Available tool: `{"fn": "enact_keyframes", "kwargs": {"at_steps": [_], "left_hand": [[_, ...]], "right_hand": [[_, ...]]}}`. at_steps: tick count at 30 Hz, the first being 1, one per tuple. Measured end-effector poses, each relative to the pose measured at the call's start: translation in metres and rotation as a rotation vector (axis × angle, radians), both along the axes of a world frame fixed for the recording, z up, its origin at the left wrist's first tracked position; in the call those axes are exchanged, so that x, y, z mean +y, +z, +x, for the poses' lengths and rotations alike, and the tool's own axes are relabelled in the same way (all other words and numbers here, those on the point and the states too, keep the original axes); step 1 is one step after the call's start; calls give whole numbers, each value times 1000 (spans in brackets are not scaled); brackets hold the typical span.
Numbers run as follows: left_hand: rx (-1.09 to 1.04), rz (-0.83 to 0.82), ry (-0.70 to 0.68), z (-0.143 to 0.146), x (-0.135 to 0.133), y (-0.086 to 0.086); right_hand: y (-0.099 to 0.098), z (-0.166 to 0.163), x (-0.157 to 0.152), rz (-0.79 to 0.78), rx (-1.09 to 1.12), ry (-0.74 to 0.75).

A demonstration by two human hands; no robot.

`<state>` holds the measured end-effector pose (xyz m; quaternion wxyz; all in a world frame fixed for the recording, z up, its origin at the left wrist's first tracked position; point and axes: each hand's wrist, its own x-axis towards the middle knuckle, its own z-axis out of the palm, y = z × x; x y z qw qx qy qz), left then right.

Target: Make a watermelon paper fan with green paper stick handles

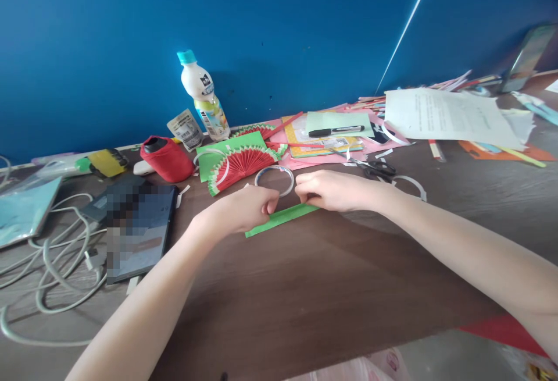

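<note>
A narrow green paper strip (285,216) lies on the brown table (331,276) in the middle. My left hand (246,207) is closed in a pinch on the strip's upper edge near its left part. My right hand (333,190) is closed on the strip's right end, fingers pressed down on it. Just behind my hands lies a clear tape ring (274,178). A folded red and green paper fan like a watermelon slice (242,166) lies behind that, on green paper.
A red cloth-wrapped cup (166,159), a white drink bottle (204,97), black scissors (375,168), a black marker (335,131) and coloured paper sheets (449,116) crowd the back. A dark tablet (137,227) and white cables (56,264) lie at left. A blue wall stands behind.
</note>
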<state>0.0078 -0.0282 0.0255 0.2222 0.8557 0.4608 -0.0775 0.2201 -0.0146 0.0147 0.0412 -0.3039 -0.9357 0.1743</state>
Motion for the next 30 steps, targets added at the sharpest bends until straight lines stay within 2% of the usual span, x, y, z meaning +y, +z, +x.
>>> {"fn": "enact_keyframes", "kwargs": {"at_steps": [6, 8, 13, 15, 25, 30], "left_hand": [[-62, -191, -7, 1, 2, 8], [-78, -234, -7, 0, 3, 9], [-77, -260, 25, -1, 3, 8], [-69, -243, 55, -1, 1, 7], [-33, -189, 122, 4, -7, 4], [34, -36, 103, 5, -8, 4]], "right_hand": [[5, 1, -1, -56, 9, 31], [4, 2, 0, -118, 21, 12], [-1, 8, 5, -546, 13, -181], [-1, 10, 6, -618, 37, -198], [-1, 8, 5, -616, 76, -221], [1, 6, 4, -471, -16, -200]]}}
